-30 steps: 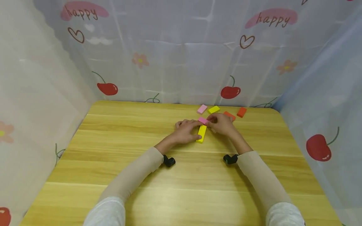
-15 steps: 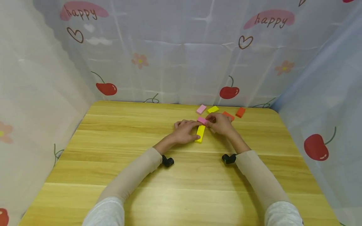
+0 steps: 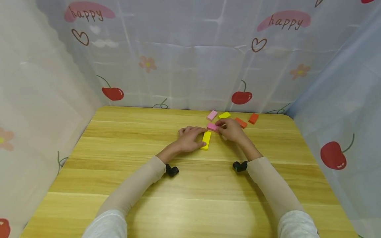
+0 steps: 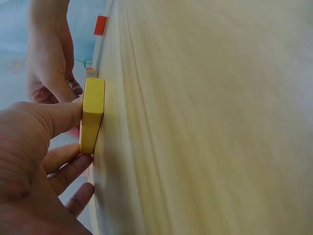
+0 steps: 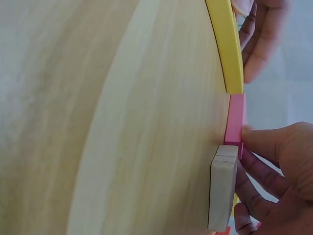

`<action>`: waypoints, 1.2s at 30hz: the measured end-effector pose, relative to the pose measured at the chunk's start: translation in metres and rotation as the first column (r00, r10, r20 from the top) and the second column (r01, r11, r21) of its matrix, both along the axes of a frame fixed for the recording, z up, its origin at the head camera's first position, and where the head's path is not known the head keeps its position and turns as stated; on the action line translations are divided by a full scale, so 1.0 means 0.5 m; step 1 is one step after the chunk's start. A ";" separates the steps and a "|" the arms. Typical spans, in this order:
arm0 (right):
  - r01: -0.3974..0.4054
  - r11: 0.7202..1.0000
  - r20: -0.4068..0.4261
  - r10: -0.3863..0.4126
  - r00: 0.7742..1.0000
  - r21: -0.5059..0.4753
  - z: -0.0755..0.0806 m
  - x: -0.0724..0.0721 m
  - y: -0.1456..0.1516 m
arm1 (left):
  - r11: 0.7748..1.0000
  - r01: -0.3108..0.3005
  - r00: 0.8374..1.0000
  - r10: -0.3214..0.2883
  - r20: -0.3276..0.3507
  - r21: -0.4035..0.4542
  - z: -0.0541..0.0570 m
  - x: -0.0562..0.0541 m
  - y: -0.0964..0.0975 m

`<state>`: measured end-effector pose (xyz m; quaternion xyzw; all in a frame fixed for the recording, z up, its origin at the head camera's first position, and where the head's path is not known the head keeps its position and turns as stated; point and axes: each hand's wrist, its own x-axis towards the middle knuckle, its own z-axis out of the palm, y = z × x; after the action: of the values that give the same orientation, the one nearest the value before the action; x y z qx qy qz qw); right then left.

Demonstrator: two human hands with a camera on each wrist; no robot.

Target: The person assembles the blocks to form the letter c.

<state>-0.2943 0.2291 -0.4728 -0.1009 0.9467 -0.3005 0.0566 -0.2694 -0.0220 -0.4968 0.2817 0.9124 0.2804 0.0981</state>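
Observation:
In the head view, my left hand [image 3: 190,139] holds a long yellow block [image 3: 206,140] between thumb and fingers, close over the table. The left wrist view shows the thumb [image 4: 63,119] at the block's near end and fingertips at its far end. My right hand [image 3: 233,130] pinches a bright pink block [image 3: 212,127] just beyond the yellow one. In the right wrist view, a plain wooden block [image 5: 222,191] lies beside the right fingers, near the pink block's end; the right hand mostly hides it from the head view.
Toward the wooden table's [image 3: 190,198] back edge lie a pale pink block [image 3: 212,115], another yellow block [image 3: 224,115], an orange block [image 3: 240,123] and a red-orange block [image 3: 253,118]. A printed curtain [image 3: 184,76] hangs right behind that edge, with more curtain at both sides.
My left hand has shifted a little to the left with the yellow block, uncovering more of the pink block's left end. The right hand and pink block stay nearly in place.

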 end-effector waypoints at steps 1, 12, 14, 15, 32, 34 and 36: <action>-0.001 1.000 0.002 0.001 1.000 0.002 0.001 -0.001 -0.001 | 1.000 -0.004 1.000 0.004 0.002 0.000 -0.001 -0.001 -0.005; 0.006 1.000 0.017 -0.006 1.000 0.004 0.004 -0.008 -0.020 | 0.998 -0.049 0.999 0.049 -0.003 0.025 -0.003 0.002 -0.054; 0.007 1.000 0.014 -0.007 1.000 0.001 0.003 -0.010 -0.023 | 0.998 -0.057 0.998 0.057 0.000 0.033 -0.003 0.004 -0.062; 0.006 1.000 0.012 -0.006 1.000 -0.003 0.002 -0.012 -0.024 | 0.997 -0.062 0.998 0.062 0.001 0.036 -0.003 0.004 -0.066; -0.042 0.998 -0.049 0.040 0.998 -0.039 -0.003 -0.015 -0.056 | 0.990 -0.114 0.993 0.114 0.008 0.078 -0.010 0.020 -0.127; -0.042 0.999 -0.053 0.040 0.998 -0.034 -0.003 -0.016 -0.061 | 0.990 -0.113 0.994 0.113 0.011 0.081 -0.009 0.021 -0.134; -0.046 0.999 -0.059 0.044 0.997 -0.030 -0.004 -0.019 -0.066 | 0.990 -0.118 0.993 0.117 0.014 0.083 -0.008 0.023 -0.142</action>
<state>-0.3036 0.1962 -0.4746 -0.1317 0.9407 -0.3108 0.0342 -0.2576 -0.0932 -0.5009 0.2301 0.9143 0.3250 0.0735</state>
